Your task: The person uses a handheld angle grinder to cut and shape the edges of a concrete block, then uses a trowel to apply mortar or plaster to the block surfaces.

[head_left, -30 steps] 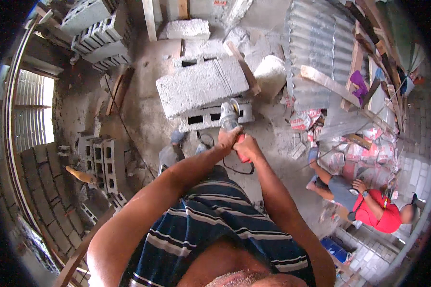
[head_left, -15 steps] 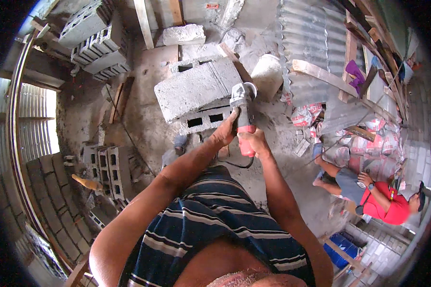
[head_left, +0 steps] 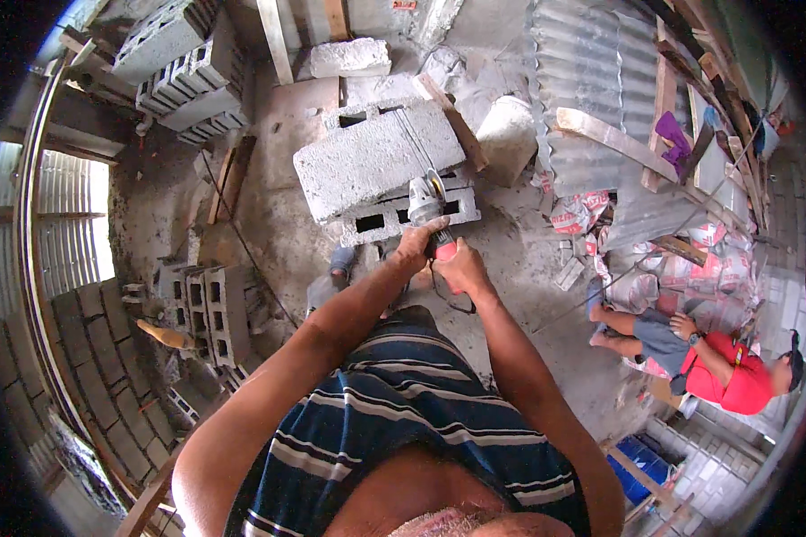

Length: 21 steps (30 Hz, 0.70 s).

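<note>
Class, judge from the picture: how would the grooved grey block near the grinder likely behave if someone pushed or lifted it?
The grooved grey block would probably feel stiff and heavy, being thick and concrete-like. Its broad, flat shape suggests scraping, not rolling. It might chip along the grooves near the grinder.

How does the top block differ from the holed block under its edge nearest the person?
The top block shows a broad face with thin straight lines; the holed block shows dark openings. The top block lies above, while the holed block is partly hidden beneath it. Both are grey.
</note>
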Motion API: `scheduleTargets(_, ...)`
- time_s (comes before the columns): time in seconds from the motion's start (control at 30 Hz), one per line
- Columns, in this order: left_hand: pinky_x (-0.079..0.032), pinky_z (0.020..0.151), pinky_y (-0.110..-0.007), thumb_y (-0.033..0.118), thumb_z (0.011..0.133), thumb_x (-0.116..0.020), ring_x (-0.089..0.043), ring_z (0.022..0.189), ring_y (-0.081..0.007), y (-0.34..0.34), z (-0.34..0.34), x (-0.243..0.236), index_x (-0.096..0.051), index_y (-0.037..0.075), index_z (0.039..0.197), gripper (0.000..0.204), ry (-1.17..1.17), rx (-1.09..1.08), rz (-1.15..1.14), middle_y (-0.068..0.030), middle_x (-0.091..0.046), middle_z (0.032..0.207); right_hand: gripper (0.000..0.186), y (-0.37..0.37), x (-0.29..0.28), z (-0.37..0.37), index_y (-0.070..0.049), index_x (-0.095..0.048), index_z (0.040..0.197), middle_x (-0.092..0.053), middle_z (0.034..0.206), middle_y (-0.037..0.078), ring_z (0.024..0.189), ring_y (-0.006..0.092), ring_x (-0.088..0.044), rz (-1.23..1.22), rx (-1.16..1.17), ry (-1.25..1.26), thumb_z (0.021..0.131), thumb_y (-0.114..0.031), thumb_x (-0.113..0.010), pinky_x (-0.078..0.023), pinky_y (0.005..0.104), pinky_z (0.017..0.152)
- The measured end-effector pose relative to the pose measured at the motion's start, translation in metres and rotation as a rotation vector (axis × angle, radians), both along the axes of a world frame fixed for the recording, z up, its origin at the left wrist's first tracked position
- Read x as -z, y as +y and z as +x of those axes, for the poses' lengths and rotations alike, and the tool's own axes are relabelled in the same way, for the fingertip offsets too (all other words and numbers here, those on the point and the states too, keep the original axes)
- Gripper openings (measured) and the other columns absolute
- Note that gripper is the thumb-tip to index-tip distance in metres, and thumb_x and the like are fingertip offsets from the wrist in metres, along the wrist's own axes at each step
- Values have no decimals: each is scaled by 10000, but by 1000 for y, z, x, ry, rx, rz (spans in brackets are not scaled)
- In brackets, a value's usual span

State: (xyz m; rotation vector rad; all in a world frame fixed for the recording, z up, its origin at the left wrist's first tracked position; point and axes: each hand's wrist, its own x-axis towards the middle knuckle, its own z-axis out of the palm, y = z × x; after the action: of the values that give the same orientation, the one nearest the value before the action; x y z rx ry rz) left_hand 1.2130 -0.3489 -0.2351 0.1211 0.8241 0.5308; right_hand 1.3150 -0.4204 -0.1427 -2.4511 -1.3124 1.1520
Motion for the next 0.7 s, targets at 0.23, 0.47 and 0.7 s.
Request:
scheduleTargets(0.23, -565, 703, -395, 168, 746, -792, -632, 742, -215, 14, 2, -2, -613, 43, 1023, 353, 9, -95, 58, -74, -629, 871, 615, 16, 7, 3, 51, -564, 1085, -661, 986, 297, 966, 439, -645, 68, -8, -34, 649, -343, -745, -514, 468, 834)
scheduleTargets(0.47, -565, 707, -392, 161, 750, -774, -641, 754, -222, 26, 4, 9, -616, 12, 1025, 351, 75, -128, 0, -81, -635, 886, 616, 32, 5, -2, 51, -584, 1100, -668, 1022, 273, 975, 423, -652, 43, 6, -15, 627, -302, -761, -517, 454, 854)
scheduleTargets(0.7, -554, 709, -362, 164, 761, -768, -647, 744, -210, 24, 5, -4, -642, 14, 1008, 315, 111, -130, 48, -80, -658, 903, 637, 36, 3, 8, 67, -578, 1107, -659, 1041, 289, 985, 412, -655, 0, -24, -5, 616, -296, -760, -518, 443, 860)
